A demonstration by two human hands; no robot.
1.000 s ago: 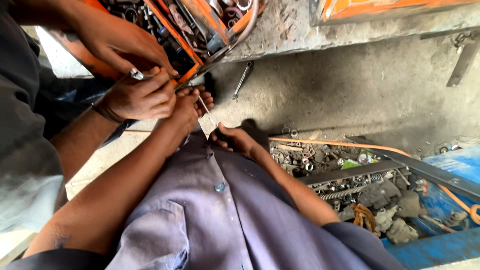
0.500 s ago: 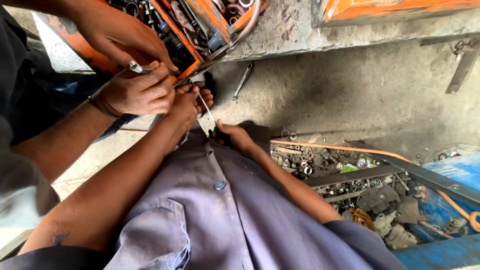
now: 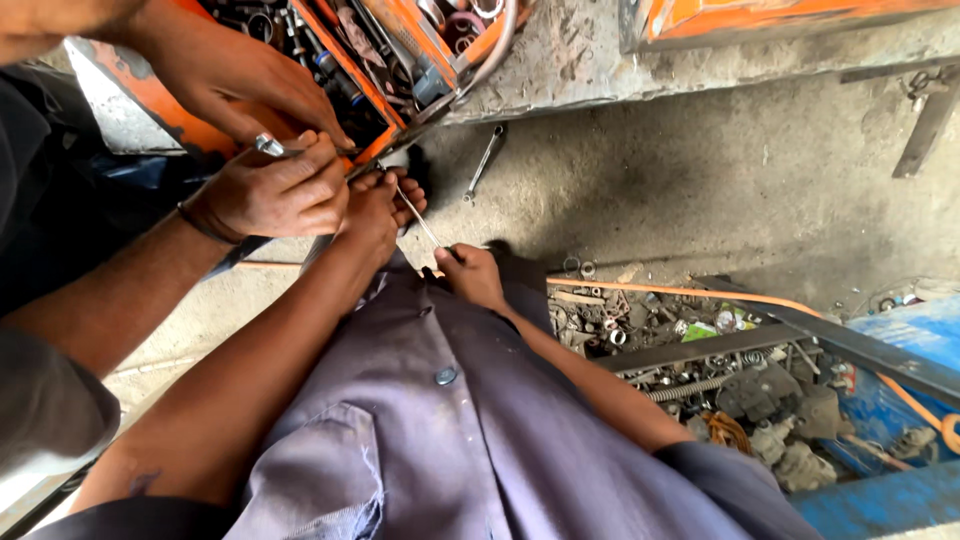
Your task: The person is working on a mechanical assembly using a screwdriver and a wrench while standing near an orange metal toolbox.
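Note:
My left hand [image 3: 378,208] reaches up to the lower corner of an orange machine frame [image 3: 345,62]. Its fingers curl at the upper end of a thin metal rod [image 3: 420,222], and what they grip is hidden. My right hand [image 3: 470,276] is closed on the rod's lower end, just above my grey shirt [image 3: 440,430]. Close on the left, another person's hand [image 3: 268,192] grips a metal tool [image 3: 270,147] against the frame. That person's other hand [image 3: 235,80] rests higher on the frame.
A wrench [image 3: 485,160] lies on the concrete floor beside the frame. At the right a blue tray [image 3: 880,500] holds several springs, nuts and greasy metal parts. An orange hose [image 3: 690,293] runs along its far side. An orange panel [image 3: 780,15] sits at the top right.
The other person's hands and tool have shifted slightly right along the frame. My own hands stay on the rod at the same spot.

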